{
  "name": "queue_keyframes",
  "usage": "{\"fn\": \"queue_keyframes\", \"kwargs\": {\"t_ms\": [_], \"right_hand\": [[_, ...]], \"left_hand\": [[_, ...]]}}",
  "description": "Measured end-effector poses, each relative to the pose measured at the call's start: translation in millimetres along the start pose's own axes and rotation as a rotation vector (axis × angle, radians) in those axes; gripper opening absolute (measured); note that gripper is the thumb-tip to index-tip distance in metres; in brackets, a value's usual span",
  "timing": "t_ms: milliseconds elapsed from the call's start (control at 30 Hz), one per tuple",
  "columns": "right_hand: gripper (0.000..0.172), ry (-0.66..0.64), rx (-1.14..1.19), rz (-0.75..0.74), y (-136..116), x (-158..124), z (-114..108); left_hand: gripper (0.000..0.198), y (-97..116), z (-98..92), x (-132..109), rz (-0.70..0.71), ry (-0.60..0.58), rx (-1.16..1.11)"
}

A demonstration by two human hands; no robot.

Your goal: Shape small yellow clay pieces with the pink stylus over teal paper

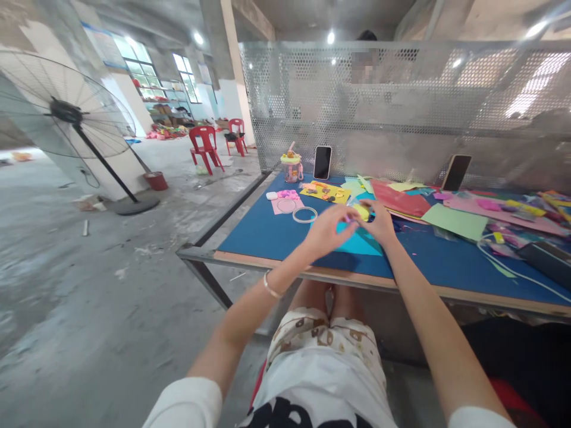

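Over the table, my left hand (330,229) and my right hand (378,223) meet with their fingertips close together. A small soft-looking yellow piece (364,211) is in the curled fingers of my right hand; its exact kind is unclear. My left thumb and fingers pinch beside it, where a bit of purple shows, too small to make out. Under both hands lies a bright blue sheet (363,242). To the left are a pale ring (305,215), a pink sheet (279,206) with small purple pieces on it, and a yellow sheet (343,195) bearing small shapes.
A phone (323,162) and a lidded cup (291,169) stand at the back of the blue table (254,235). Coloured sheets (459,221), another phone (457,172) and a dark case (548,261) lie rightward. Behind rises a perforated metal screen (303,101), with a person beyond it.
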State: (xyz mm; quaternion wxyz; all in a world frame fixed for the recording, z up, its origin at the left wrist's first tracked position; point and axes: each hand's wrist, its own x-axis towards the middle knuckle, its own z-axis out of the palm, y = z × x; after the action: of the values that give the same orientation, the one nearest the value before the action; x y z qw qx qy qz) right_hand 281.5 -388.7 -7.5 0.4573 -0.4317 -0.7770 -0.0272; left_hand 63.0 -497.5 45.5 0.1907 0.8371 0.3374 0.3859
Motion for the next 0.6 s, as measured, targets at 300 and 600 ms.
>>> {"fn": "queue_keyframes", "kwargs": {"t_ms": [300, 600], "right_hand": [[0.041, -0.041, 0.049, -0.046, -24, -5, 1], [0.050, -0.184, -0.036, -0.072, -12, -6, -2]], "left_hand": [[0.014, -97, 22.8, 62, -0.147, 0.266, -0.212], [0.024, -112, 25.8, 56, -0.271, 0.162, -0.512]]}}
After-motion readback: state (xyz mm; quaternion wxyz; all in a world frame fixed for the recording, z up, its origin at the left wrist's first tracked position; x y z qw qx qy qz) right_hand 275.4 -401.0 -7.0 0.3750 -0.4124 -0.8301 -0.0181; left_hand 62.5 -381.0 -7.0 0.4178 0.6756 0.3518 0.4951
